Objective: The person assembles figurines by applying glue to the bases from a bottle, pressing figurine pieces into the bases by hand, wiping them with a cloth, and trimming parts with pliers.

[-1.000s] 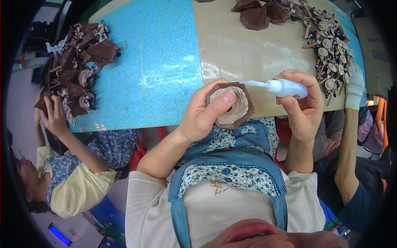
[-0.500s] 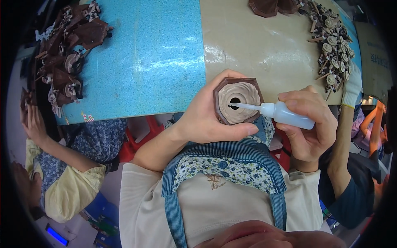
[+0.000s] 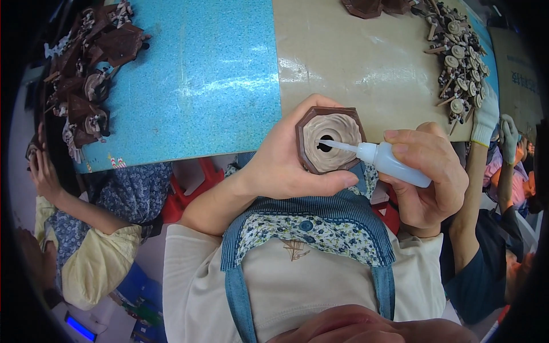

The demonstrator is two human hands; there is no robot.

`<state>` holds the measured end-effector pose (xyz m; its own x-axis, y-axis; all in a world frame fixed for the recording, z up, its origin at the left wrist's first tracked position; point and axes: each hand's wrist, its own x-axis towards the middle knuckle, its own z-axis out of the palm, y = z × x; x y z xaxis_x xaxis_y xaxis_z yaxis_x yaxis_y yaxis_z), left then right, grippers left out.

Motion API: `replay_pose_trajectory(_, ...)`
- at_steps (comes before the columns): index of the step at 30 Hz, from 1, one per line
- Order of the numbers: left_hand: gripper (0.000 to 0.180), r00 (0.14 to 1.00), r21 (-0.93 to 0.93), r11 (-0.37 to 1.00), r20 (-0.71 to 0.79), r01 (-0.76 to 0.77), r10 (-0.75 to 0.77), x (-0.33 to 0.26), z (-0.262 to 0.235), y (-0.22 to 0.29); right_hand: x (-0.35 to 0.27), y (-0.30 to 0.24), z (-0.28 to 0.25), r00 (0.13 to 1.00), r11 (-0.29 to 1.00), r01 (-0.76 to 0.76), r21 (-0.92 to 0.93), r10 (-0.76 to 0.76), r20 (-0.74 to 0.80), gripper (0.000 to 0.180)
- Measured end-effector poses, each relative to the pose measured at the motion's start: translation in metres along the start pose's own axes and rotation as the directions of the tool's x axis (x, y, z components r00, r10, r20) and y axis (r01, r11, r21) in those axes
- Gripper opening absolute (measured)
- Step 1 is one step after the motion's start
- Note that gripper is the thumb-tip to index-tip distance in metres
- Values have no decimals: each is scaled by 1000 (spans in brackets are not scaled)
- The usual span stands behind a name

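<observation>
Cradled in my left hand [image 3: 280, 154] is an octagonal brown piece [image 3: 329, 161] with a beige, ridged hollow and a dark hole at its centre. My fingers wrap its far side and the thumb lies along the near side. In my right hand [image 3: 432, 171] I grip a small translucent white squeeze bottle [image 3: 400, 166], thumb and fingers around its body. Its thin nozzle [image 3: 340, 146] points left over the hollow, the tip at the edge of the hole. Whether the tip touches the piece I cannot tell.
Brown pieces and small figures [image 3: 94, 86] are heaped along the table's left end. Many small figures with round beige tops [image 3: 457, 63] crowd the right side. Brown pieces [image 3: 366, 7] lie at the far edge. Co-workers sit at left [image 3: 97, 251] and right, one wearing a white glove [image 3: 485, 120].
The squeeze bottle has tilted slightly, its body a little lower and its nozzle tip a touch higher. My left hand keeps its hold. A gloved hand at the far right has come into sight.
</observation>
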<state>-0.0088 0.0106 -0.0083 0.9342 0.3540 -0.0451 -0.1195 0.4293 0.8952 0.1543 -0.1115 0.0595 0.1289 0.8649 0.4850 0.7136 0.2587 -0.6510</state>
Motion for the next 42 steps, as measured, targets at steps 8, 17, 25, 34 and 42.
replay_pose_trajectory(8, 66, 1000, 17, 1000, 1, 23, -23, -2, 0, 1, 0, -4, 1, 1000, 1000, -15, -11, 15, -2, 31)
replay_pose_trajectory(17, 73, 999, 32, 998, -21, 47, -46, -3, 1, 1, 0, -7, -1, 999, 999, -42, -27, 42, 14, 29)
replay_pose_trajectory(25, 72, 998, 27, 998, -32, 57, -56, -4, 1, 2, 0, -6, 1, 999, 999, -37, -22, 37, 12, 28)
replay_pose_trajectory(34, 65, 996, 25, 996, -32, 80, -79, -5, 2, 1, -9, -1, 2, 999, 999, -37, -30, 38, 35, 32)
replay_pose_trajectory(42, 62, 990, 56, 993, -96, 108, -103, -4, 2, 6, -9, 5, 6, 998, 995, -68, 75, 66, 20, 29)
